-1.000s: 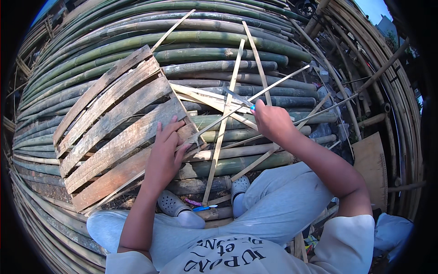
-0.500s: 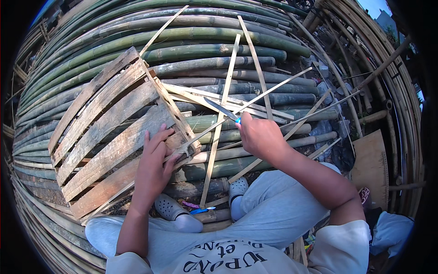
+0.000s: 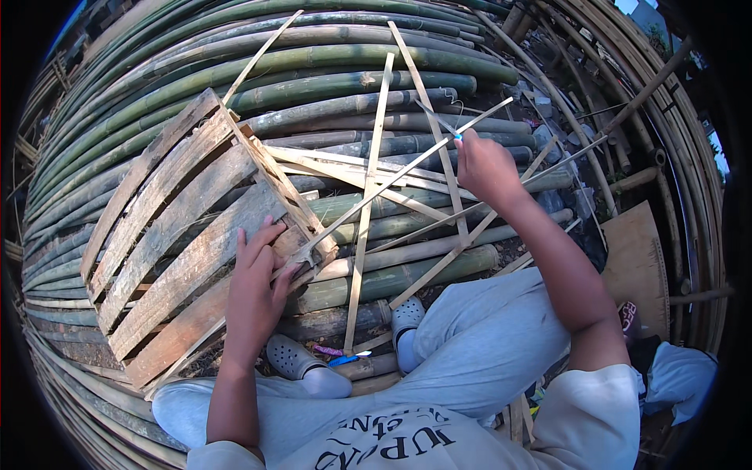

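A long thin bamboo strip (image 3: 395,176) runs slantwise across the corner of an upturned slatted wooden crate (image 3: 196,211). My left hand (image 3: 254,270) lies on the crate's near right corner, the strip held down between thumb and fingers. Near the strip's far end, my right hand (image 3: 487,166) is closed round a knife; its blue handle shows only at the front of the fist. The knife's narrow blade (image 3: 439,119) points up and left, across the strip. Beside the blade is a thin curled shaving (image 3: 453,103).
Rows of green bamboo poles (image 3: 337,59) cover the ground ahead. Several pale strips (image 3: 370,196) lie crossed over them. A brown board (image 3: 638,270) leans at the right, near more stacked poles (image 3: 689,157). My feet in grey clogs (image 3: 294,356) are close to the crate.
My right hand has moved up and right with the knife along the strip, away from my left hand. The left hand stays on the crate corner.
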Demonstrator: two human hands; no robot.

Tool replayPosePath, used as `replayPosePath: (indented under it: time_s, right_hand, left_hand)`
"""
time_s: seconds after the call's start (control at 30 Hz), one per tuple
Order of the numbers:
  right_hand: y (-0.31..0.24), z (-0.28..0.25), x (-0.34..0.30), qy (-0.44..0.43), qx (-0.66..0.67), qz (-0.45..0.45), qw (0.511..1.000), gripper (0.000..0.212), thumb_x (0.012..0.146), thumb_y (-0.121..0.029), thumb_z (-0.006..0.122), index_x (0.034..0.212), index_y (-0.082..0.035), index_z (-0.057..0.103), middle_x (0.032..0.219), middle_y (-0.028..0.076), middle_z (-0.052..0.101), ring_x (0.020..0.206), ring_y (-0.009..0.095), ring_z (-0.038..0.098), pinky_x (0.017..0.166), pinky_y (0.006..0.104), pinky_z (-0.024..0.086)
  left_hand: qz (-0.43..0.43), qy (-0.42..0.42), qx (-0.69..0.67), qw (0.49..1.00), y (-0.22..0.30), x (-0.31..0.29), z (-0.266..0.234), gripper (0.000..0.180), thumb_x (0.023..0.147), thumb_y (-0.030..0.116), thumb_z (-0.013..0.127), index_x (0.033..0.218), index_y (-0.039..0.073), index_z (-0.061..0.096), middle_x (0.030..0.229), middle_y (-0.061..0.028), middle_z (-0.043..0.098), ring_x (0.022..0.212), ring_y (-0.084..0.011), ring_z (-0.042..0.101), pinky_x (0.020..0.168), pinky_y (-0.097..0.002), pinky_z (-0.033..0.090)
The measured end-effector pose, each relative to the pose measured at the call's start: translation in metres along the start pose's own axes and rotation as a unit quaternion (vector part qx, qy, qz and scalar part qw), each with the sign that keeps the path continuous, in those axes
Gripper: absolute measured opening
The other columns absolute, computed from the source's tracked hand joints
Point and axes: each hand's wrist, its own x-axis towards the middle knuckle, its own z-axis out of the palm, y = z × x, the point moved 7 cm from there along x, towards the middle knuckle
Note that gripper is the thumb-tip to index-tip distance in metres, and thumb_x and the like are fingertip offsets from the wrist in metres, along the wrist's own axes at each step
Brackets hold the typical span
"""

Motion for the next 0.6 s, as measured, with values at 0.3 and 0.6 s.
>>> replayPosePath:
  time_s: [0.3, 0.6]
  right_hand:
    - [0.033, -0.001, 0.005, 0.03, -0.02, -0.023, 0.999, 0.03, 0.103, -0.026, 0.043, 0.09, -0.001, 0.052, 0.068, 0.023, 0.063, 0.065, 0.044, 0.064, 0.06, 0.0543, 0.051]
    - [0.013, -0.001, -0.007, 0.007, 0.033, -0.175, 0.984, 0.026, 0.101, -0.024, 0.047, 0.089, -0.001, 0.049, 0.064, 0.022, 0.06, 0.061, 0.045, 0.061, 0.057, 0.0551, 0.048]
  left_hand:
    - [0.005, 0.001, -0.002, 1.0, 0.0, 0.0, 0.001, 0.017, 0.083, -0.005, 0.066, 0.089, -0.002, 0.05, 0.131, -0.0166, 0.055, 0.138, -0.0363, 0.044, 0.12, -0.0565, 0.019]
    - [0.003, 0.002, 0.002, 1.0, -0.007, -0.002, 0.003, 0.018, 0.082, -0.005, 0.067, 0.087, -0.001, 0.05, 0.131, -0.0159, 0.056, 0.138, -0.0357, 0.044, 0.12, -0.0564, 0.019]
